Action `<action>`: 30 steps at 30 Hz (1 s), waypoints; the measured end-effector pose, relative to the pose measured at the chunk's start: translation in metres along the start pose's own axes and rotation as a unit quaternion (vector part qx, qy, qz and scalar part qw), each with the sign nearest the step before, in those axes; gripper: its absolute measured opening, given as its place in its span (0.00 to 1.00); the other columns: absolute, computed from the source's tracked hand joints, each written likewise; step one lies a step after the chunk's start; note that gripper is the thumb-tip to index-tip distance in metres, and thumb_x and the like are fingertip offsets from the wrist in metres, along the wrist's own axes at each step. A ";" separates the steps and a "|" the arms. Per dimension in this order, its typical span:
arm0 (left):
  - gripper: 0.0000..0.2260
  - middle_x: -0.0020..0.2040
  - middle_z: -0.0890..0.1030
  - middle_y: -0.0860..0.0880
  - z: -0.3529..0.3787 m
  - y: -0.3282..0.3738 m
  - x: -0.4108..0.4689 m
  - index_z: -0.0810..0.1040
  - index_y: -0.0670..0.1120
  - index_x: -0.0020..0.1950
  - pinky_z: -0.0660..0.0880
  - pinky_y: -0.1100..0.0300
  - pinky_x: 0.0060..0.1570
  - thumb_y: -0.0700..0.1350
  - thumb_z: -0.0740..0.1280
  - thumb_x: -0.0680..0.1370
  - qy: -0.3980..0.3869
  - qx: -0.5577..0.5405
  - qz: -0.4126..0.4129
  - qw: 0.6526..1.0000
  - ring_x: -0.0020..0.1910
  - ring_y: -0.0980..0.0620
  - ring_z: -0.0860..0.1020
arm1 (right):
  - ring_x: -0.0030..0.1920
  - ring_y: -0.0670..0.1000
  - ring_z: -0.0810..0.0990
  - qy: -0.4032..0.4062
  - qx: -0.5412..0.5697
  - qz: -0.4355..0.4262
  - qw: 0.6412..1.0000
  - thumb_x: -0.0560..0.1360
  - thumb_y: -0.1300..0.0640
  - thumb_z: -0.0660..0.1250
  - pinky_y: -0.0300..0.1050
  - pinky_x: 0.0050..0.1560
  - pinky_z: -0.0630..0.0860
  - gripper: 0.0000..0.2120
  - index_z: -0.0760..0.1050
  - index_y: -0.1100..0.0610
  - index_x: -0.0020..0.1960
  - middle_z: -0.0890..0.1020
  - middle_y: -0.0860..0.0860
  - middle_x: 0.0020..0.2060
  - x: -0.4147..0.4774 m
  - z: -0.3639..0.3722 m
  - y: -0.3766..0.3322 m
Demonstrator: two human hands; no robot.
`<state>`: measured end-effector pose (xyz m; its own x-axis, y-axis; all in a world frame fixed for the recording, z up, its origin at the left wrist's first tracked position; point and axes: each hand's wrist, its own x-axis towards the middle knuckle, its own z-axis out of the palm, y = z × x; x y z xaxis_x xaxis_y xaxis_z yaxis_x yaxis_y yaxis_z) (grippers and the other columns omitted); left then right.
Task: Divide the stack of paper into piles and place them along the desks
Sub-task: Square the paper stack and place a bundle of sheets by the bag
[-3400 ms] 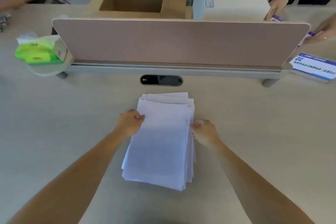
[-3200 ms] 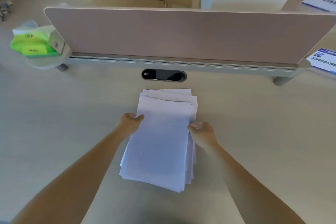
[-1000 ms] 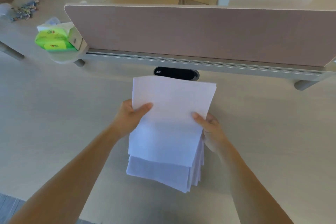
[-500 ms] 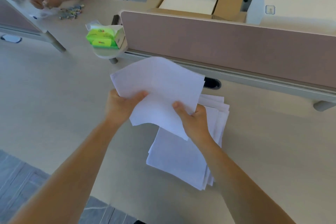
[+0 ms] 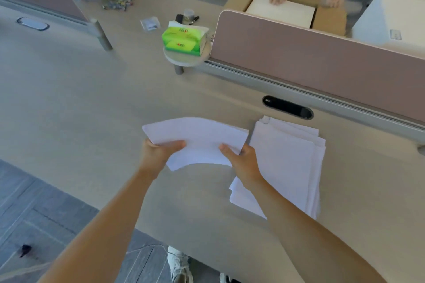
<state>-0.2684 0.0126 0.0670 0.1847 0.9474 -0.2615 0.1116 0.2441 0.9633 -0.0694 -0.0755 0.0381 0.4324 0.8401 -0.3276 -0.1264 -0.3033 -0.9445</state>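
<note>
Two hands hold a thin sheaf of white paper above the desk, just left of the main stack. Left hand grips the sheaf's near-left edge and right hand the near-right edge. On both, the thumb is on top and the fingers are clamped on the paper. Sheaf bows upward in the middle. Cannot tell if its right edge touches the stack. Stack lies flat on the desk, its sheets unevenly fanned, just in front of a black cable slot; the right forearm crosses its near-left corner. Pink divider stands behind the slot. Green tissue pack sits on a small round shelf at the divider's left end. Beyond the divider, another person's hands rest on a white slab in an open cardboard box.
</note>
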 end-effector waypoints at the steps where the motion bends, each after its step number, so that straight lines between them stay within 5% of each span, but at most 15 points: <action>1: 0.13 0.40 0.86 0.53 -0.005 -0.007 0.000 0.84 0.50 0.42 0.78 0.55 0.41 0.42 0.78 0.60 -0.004 -0.009 -0.012 1.000 0.42 0.55 0.85 | 0.46 0.46 0.84 0.007 0.012 0.017 1.000 0.73 0.55 0.74 0.40 0.44 0.77 0.02 0.82 0.49 0.44 0.86 0.43 0.40 -0.005 0.008 0.002; 6: 0.16 0.43 0.86 0.44 -0.021 -0.005 0.002 0.85 0.43 0.45 0.78 0.48 0.40 0.48 0.78 0.61 -0.040 -0.005 0.007 0.999 0.43 0.45 0.84 | 0.53 0.48 0.84 0.057 0.068 0.015 0.996 0.73 0.53 0.74 0.50 0.57 0.79 0.11 0.82 0.51 0.54 0.86 0.48 0.50 -0.023 0.039 -0.004; 14: 0.20 0.51 0.85 0.40 -0.060 -0.009 0.011 0.84 0.45 0.49 0.78 0.39 0.54 0.49 0.79 0.59 -0.126 -0.035 -0.026 0.991 0.52 0.39 0.83 | 0.49 0.48 0.85 0.079 0.006 0.010 0.997 0.69 0.57 0.78 0.47 0.51 0.80 0.11 0.82 0.49 0.49 0.87 0.45 0.44 -0.046 0.043 -0.001; 23: 0.10 0.39 0.85 0.55 -0.060 0.012 0.005 0.84 0.50 0.47 0.77 0.64 0.36 0.40 0.77 0.68 -0.141 -0.059 0.008 0.988 0.39 0.57 0.83 | 0.54 0.51 0.84 0.081 0.078 -0.038 0.993 0.74 0.58 0.72 0.48 0.53 0.81 0.10 0.81 0.52 0.55 0.86 0.51 0.52 -0.059 0.061 -0.017; 30: 0.22 0.51 0.85 0.45 -0.082 0.003 0.006 0.83 0.46 0.53 0.79 0.45 0.55 0.50 0.78 0.61 -0.166 -0.049 -0.002 0.985 0.52 0.45 0.83 | 0.52 0.57 0.85 0.095 0.050 0.007 0.994 0.70 0.59 0.76 0.62 0.57 0.79 0.06 0.85 0.51 0.47 0.87 0.53 0.48 -0.070 0.065 -0.002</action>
<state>-0.3471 0.0363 0.0736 0.4961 0.8300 -0.2548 0.0211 0.2818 0.9592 -0.1579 -0.1046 0.0617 0.5891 0.7333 -0.3393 -0.2176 -0.2604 -0.9407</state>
